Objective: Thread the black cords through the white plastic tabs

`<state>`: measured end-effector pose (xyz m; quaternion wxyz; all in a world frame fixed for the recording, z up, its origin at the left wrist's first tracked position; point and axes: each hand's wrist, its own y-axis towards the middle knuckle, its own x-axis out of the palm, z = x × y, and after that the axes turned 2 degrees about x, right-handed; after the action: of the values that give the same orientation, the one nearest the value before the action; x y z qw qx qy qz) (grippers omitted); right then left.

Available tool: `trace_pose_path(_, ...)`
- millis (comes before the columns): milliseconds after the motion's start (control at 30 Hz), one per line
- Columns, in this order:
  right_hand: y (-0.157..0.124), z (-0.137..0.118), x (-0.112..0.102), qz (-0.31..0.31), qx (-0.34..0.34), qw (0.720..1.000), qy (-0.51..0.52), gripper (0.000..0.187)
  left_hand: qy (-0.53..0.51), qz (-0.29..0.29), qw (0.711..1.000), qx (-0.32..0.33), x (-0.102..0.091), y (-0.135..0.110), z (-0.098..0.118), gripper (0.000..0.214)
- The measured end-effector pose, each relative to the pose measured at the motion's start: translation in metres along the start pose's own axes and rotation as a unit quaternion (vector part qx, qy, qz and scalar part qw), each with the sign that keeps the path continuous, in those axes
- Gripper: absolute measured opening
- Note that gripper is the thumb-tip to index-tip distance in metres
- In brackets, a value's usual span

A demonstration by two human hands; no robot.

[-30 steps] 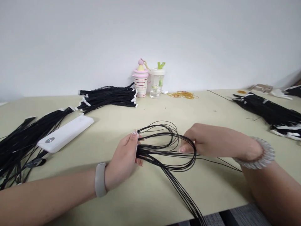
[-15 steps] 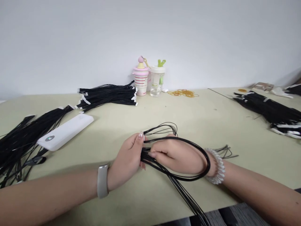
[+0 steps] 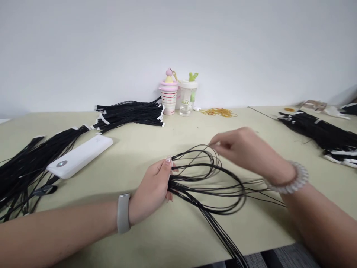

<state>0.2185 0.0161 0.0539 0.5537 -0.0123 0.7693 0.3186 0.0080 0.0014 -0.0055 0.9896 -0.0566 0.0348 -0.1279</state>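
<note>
Several black cords lie looped on the desk, gathered at their left end in the left hand, whose grip is closed around the bunch. From that grip the loops fan out rightward, while the loose tails run toward the near desk edge. The right hand hovers above the far side of the loops, its fingertips seemingly pinched on one strand, though blur hides the contact.
</note>
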Motion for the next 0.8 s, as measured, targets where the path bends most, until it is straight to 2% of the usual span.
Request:
trace_pose_path(67, 0.004, 0.015, -0.009, 0.128, 0.085, 0.987, 0.049, 0.011, 0.001, 0.001, 1.000, -0.011, 0.000, 0.001, -0.001, 0.036)
trace_pose_path(100, 0.007, 0.021, -0.012, 0.199, 0.114, 0.968, 0.105, 0.013, 0.004, 0.003, 1.000, -0.013, 0.000, 0.001, -0.001, 0.037)
trace_pose_path(167, 0.013, 0.030, -0.016, 0.308, 0.140, 0.902, 0.269, 0.017, 0.009, 0.003, 1.000, -0.012, 0.000, 0.001, -0.001, 0.038)
trace_pose_path(233, 0.018, 0.031, -0.016, 0.356, 0.144, 0.831, 0.403, 0.017, 0.014, 0.000, 1.000, -0.012, 0.000, 0.001, 0.000, 0.039)
trace_pose_path(267, 0.019, 0.028, -0.015, 0.359, 0.151, 0.812, 0.434, 0.017, 0.017, -0.001, 1.000, -0.013, 0.000, 0.001, 0.000, 0.039)
trace_pose_path(300, 0.019, 0.024, -0.012, 0.337, 0.162, 0.813, 0.445, 0.022, 0.019, -0.002, 1.000, -0.015, 0.001, 0.001, 0.001, 0.039)
trace_pose_path(333, 0.018, 0.017, -0.008, 0.291, 0.170, 0.831, 0.442, 0.028, 0.021, -0.001, 1.000, -0.016, 0.001, 0.000, 0.002, 0.038)
trace_pose_path(400, 0.014, 0.000, 0.002, 0.128, 0.162, 0.891, 0.405, 0.042, 0.019, 0.000, 1.000, -0.017, 0.001, 0.000, 0.003, 0.034)
trace_pose_path(433, 0.011, -0.008, 0.007, 0.057, 0.135, 0.916, 0.373, 0.034, 0.015, -0.001, 1.000, -0.017, 0.001, 0.000, 0.003, 0.032)
trace_pose_path(500, 0.005, -0.023, 0.017, -0.028, 0.064, 0.956, 0.285, 0.014, 0.010, 0.004, 1.000, -0.013, 0.001, -0.001, 0.003, 0.029)
trace_pose_path(600, -0.001, -0.036, 0.027, -0.050, -0.002, 0.984, 0.172, 0.013, 0.015, -0.008, 1.000, 0.004, 0.001, 0.000, 0.001, 0.029)
trace_pose_path(800, -0.002, -0.039, 0.034, -0.050, -0.028, 0.993, 0.108, 0.017, 0.032, -0.001, 0.999, 0.009, 0.001, -0.001, 0.001, 0.032)
